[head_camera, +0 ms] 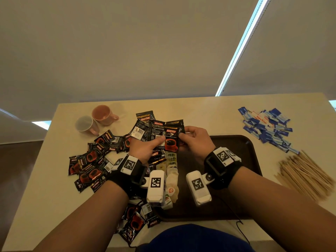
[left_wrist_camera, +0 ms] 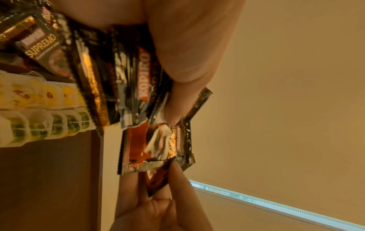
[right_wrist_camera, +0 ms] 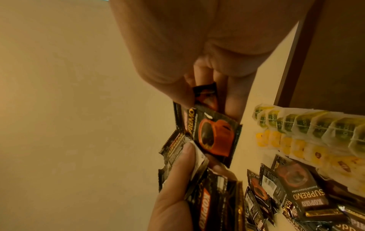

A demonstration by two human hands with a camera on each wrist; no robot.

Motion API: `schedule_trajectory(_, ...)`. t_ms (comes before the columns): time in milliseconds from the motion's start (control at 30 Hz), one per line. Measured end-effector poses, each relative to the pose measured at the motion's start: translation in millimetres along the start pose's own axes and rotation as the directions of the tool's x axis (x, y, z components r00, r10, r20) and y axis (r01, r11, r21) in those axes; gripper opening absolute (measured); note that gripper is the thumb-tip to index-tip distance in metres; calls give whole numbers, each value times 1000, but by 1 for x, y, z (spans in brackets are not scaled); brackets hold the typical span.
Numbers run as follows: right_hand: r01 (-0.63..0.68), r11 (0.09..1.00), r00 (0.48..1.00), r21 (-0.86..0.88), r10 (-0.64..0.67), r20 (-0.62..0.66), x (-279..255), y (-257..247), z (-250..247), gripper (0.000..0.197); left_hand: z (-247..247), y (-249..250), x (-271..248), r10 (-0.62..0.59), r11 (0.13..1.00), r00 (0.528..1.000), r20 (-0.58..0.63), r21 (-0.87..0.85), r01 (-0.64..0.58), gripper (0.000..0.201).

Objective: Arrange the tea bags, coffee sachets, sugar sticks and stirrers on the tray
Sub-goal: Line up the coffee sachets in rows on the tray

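left hand: left hand (head_camera: 145, 148) is curled round a fanned bunch of coffee sachets (head_camera: 154, 128), thumb pressed on the front of the stack

right hand: right hand (head_camera: 196, 140) pinches the top sachet (head_camera: 171, 140) by its right edge, thumb on the front and fingers behind. that sachet sits right between the two hands, front face up, red cup showing

loose sachets: a big messy pile of loose sachets (head_camera: 91, 164) lies out past the left hand's outer side and down along the left forearm, some spilling near the table edge

tea bags: two neat rows of tea bags (right_wrist_camera: 316, 132) lie just under the left hand and wrist, green-tagged row next to yellow-tagged row, on the tray's left side

tray: dark brown tray (head_camera: 236, 151) lies under and beyond the right wrist

sugar sticks: blue pile of sugar sticks (head_camera: 267, 128) well off past the right hand's outer side, on the table

stirrers: bundle of wooden stirrers (head_camera: 305, 173) beside the right forearm, off the tray

cups: two cups (head_camera: 96, 119) past the left hand, on the far side of the table (head_camera: 209, 113)
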State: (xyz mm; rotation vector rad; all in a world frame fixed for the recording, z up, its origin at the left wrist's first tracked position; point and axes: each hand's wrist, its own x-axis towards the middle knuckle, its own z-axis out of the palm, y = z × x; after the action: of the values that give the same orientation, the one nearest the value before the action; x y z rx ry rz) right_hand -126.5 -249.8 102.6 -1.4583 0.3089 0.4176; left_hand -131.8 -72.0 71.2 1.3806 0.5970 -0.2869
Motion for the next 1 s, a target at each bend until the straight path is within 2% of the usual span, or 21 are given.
schedule_trajectory(100,-71,991,997,113,74,-22,10,3,-7,12,-5,-1,4,-29,1000,998,-57,-8,28,46)
schedule_trajectory(200,-118,983,982,143,137,-128,25,8,-18,15,-10,-2,9,-35,999,995,-95,-38,32,45)
schedule_trajectory(300,-132,989,952,-59,110,-285,45,21,-32,15,-13,-1,12,-58,997,990,-129,-58,50,38)
schedule_trajectory(367,-178,967,938,-181,111,-330,60,33,-41,20,-13,-1,14,-68,996,987,-145,-72,58,39)
schedule_trajectory(467,-255,908,935,-333,144,-325,78,51,-50,30,-11,0,16,-58,996,985,-161,-79,46,38)
schedule_trajectory(567,-284,837,939,-468,143,-314,89,66,-53,29,-8,0,20,-71,996,981,-179,-68,59,48)
schedule_trajectory(667,-338,817,917,-467,174,-359,96,76,-51,22,-5,-1,25,-77,996,982,-175,-65,67,73)
schedule_trajectory(700,-359,812,908,-460,188,-375,98,79,-50,20,-5,-3,28,-74,996,983,-169,-60,64,76)
schedule_trajectory(800,-387,781,897,-490,198,-394,104,87,-48,10,-4,-6,29,-59,998,986,-155,-16,57,67)
schedule_trajectory(1000,-391,733,903,-557,190,-385,112,95,-45,11,-7,-17,36,-73,997,984,-160,9,75,78)
